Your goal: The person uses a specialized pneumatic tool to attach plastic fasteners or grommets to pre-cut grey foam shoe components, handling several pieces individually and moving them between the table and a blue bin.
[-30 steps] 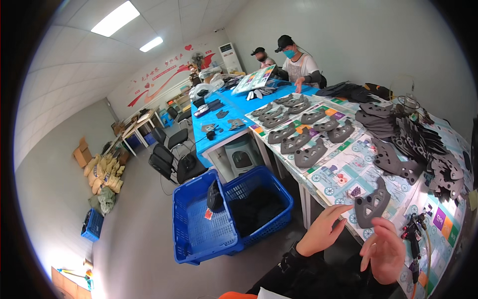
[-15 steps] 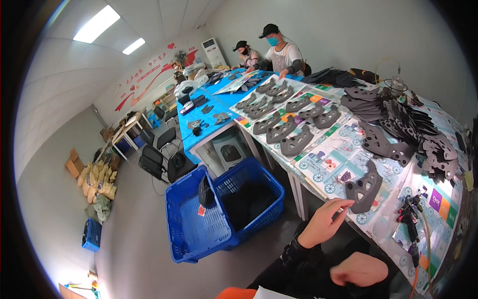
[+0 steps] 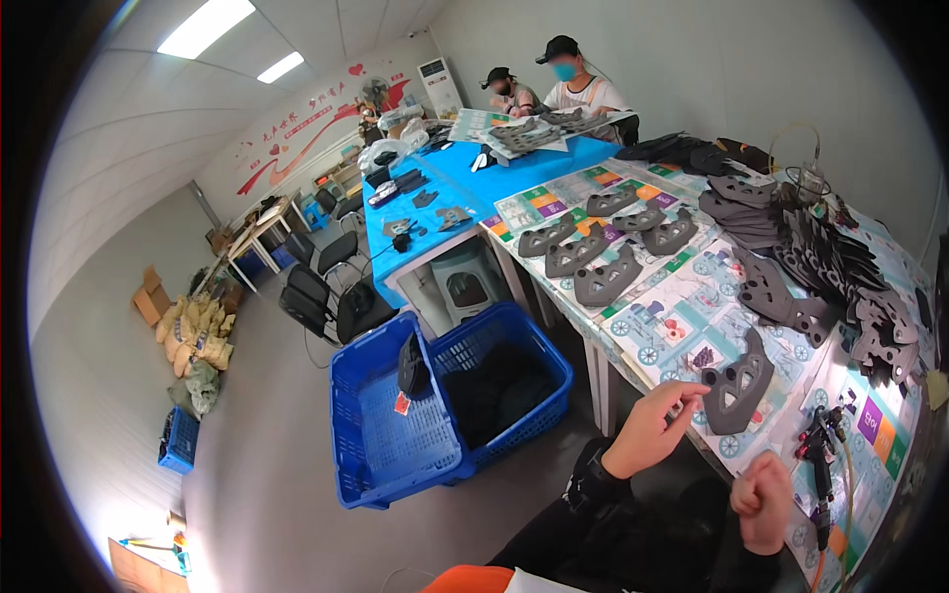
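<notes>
My left hand (image 3: 652,431) is at the table's near edge, its index finger stretched out and the fingertips beside a dark grey, curved foam-like piece with cut-out holes (image 3: 743,393). That piece lies flat on the patterned table cover; whether the fingertips touch it is hard to make out. My right hand (image 3: 763,502) hovers by the table edge with its fingers curled in, and nothing shows in them. Closest to it on the table is a black spray gun (image 3: 819,457) with a hose attached.
More grey pieces (image 3: 605,279) lie spaced out farther up the table, with stacked ones (image 3: 840,247) to the right. Two blue crates (image 3: 395,425) stand on the floor at left. Across the blue-covered table (image 3: 474,188), two co-workers stand, one with a loaded sheet (image 3: 529,136).
A co-worker has lifted a sheet with several grey pieces off the far part of the patterned table, over the blue one. My right hand has risen toward the table edge; the left stays by the piece.
</notes>
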Motion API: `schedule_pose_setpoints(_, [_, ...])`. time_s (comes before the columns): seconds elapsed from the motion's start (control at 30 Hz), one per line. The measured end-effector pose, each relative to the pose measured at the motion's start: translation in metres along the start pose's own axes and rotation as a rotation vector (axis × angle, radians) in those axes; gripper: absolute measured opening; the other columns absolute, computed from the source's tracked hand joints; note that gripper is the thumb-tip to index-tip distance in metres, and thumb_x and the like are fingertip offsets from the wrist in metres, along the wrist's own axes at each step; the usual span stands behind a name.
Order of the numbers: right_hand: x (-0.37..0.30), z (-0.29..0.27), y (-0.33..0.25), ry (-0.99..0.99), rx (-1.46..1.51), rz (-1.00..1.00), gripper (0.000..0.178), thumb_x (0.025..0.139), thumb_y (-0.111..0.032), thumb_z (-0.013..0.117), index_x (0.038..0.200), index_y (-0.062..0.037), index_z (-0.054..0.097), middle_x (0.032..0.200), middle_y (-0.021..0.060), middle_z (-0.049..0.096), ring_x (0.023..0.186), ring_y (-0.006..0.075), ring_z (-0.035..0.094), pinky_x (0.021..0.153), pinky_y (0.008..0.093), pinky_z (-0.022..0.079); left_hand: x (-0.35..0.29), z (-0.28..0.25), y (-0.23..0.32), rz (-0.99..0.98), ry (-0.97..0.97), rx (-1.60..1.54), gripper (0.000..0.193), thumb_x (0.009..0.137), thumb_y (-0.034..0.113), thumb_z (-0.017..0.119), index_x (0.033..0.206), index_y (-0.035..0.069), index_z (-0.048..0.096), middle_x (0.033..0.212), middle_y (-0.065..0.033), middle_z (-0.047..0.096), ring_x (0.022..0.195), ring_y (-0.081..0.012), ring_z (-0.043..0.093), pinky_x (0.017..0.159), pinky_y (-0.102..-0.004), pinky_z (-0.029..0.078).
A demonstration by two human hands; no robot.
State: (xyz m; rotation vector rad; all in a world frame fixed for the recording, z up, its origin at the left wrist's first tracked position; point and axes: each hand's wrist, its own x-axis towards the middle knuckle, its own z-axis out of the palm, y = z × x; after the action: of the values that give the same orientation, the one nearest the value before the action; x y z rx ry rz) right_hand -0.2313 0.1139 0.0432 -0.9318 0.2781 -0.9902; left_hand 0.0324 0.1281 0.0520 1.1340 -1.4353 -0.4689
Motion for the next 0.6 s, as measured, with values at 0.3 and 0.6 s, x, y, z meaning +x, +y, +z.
schedule_pose_setpoints(0.3, [-0.003, -0.031, 0.011, 0.294, -0.205, -0.173, 0.014, 0.100, -0.003, 0.062, 0.107, -0.0038, 0.050, 0.072, -0.0036, 0.042, 0.055, 0.0039, 0.035, 0.052, 0.0234, 0.024, 0.055, -0.115, 0.095, 0.481, -0.698, -0.098, 0.037, 0.098, 0.005, 0.065, 0.132, 0.003, 0.050, 0.068, -0.0014, 0.065, 0.059, -0.0253, 0.063, 0.061, -0.0407, 0.051])
schedule_pose_setpoints(0.6, [-0.006, -0.055, 0.022, 0.346, -0.381, -0.214, 0.012, 0.101, -0.002, 0.061, 0.107, -0.0040, 0.051, 0.073, -0.0049, 0.040, 0.057, 0.0032, 0.034, 0.053, 0.0243, 0.020, 0.036, -0.109, 0.107, 0.753, 0.066, -0.997, 0.048, 0.093, 0.011, 0.069, 0.134, 0.009, 0.045, 0.059, 0.0055, 0.050, 0.043, -0.0105, 0.048, 0.042, -0.0286, 0.034])
